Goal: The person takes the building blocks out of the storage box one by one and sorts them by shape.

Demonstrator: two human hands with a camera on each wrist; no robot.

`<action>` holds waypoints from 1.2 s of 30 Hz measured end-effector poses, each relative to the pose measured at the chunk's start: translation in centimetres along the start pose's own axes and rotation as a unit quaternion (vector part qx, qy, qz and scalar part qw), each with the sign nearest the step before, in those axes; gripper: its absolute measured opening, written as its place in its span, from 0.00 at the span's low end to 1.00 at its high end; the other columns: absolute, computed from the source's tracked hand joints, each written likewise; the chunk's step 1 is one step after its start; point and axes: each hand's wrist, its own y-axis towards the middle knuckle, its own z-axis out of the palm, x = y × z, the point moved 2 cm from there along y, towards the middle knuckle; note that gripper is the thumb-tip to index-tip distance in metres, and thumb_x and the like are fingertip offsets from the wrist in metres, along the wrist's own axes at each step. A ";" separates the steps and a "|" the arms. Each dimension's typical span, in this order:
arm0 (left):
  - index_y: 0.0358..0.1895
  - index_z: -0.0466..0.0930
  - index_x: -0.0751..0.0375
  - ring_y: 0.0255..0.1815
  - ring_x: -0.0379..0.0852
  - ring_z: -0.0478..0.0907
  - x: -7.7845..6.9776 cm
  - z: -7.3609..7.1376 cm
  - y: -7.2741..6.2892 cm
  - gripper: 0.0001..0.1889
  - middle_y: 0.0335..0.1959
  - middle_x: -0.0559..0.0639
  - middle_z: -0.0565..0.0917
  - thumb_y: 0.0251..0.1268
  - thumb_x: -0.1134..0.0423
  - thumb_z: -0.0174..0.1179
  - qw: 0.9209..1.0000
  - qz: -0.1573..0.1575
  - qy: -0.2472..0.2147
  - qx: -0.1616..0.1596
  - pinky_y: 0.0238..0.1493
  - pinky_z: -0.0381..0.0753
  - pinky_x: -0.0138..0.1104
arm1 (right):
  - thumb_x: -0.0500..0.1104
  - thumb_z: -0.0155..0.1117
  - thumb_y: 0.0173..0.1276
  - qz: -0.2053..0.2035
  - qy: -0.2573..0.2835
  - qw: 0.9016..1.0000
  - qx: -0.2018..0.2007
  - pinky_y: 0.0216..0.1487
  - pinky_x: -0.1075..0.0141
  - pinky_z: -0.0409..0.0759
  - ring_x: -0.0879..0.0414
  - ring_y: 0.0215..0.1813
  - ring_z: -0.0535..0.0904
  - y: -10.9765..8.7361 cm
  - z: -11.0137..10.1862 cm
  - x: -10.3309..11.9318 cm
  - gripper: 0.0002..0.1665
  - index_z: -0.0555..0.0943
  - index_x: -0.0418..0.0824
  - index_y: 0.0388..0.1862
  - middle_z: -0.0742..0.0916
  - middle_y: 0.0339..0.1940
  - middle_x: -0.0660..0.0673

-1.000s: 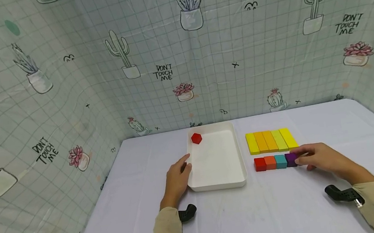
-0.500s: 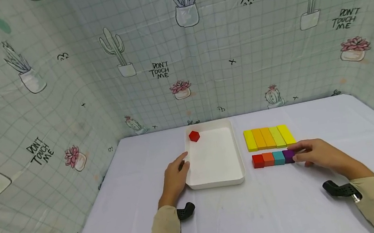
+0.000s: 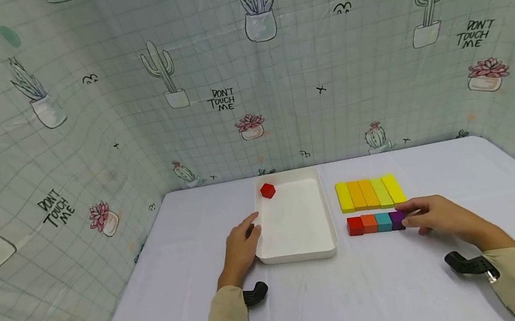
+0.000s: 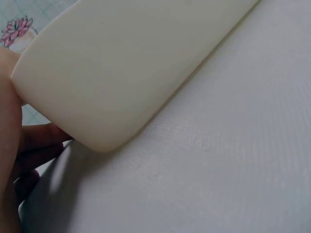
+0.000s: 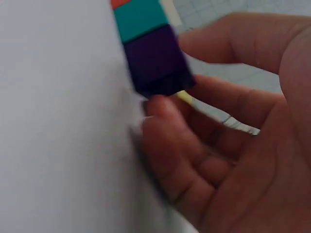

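Note:
My left hand (image 3: 239,247) lies at the left side of the white rectangular tray (image 3: 299,257), its thumb and index fingertip right at the rim. In the left wrist view the other fingers sit low against the tray's outer wall (image 4: 107,87). A red hexagonal block (image 3: 268,190) lies in the tray's far left corner. To the right, a row of cubes runs red (image 3: 356,226), orange (image 3: 369,224), teal (image 3: 383,222) and purple (image 3: 397,220). At its right end, my right hand (image 3: 438,217) pinches the purple cube between thumb and fingertips; the right wrist view is blurred.
Several flat yellow and amber bars (image 3: 370,193) lie side by side just behind the cube row. A white cloth covers the table (image 3: 354,299). Behind and to the left hangs a sheet (image 3: 312,55) printed with cacti. Each wrist wears a black device (image 3: 256,293).

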 end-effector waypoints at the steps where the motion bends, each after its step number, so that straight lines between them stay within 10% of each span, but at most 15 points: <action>1: 0.69 0.76 0.44 0.56 0.52 0.76 0.1 0.0 0.0 0.22 0.55 0.52 0.82 0.75 0.55 0.55 1.000 -0.002 0.001 0.002 0.64 0.71 0.52 | 0.56 0.66 0.70 0.000 0.001 1.000 0.001 0.43 0.60 0.79 0.49 0.42 0.78 0.0 -0.1 0.2 0.41 0.70 0.32 0.71 0.79 0.61 0.30; 13: 0.69 0.75 0.43 0.56 0.51 0.75 0.4 -0.5 0.0 0.22 0.53 0.51 0.82 0.75 0.54 0.55 1.000 -0.004 0.012 0.003 0.63 0.71 0.52 | 0.55 0.60 0.75 -0.067 0.057 0.995 -0.036 0.49 0.57 0.83 0.42 0.56 0.80 1.8 -1.0 4.3 0.37 0.68 0.31 0.72 0.80 0.63 0.32; 36: 0.69 0.76 0.44 0.57 0.52 0.76 0.1 -0.3 -0.1 0.22 0.54 0.52 0.82 0.74 0.55 0.56 1.000 -0.003 0.001 0.001 0.64 0.71 0.53 | 0.47 0.62 0.74 -0.106 0.167 0.980 0.027 0.51 0.58 0.83 0.42 0.56 0.81 9.5 3.3 11.7 0.26 0.75 0.33 0.64 0.82 0.60 0.32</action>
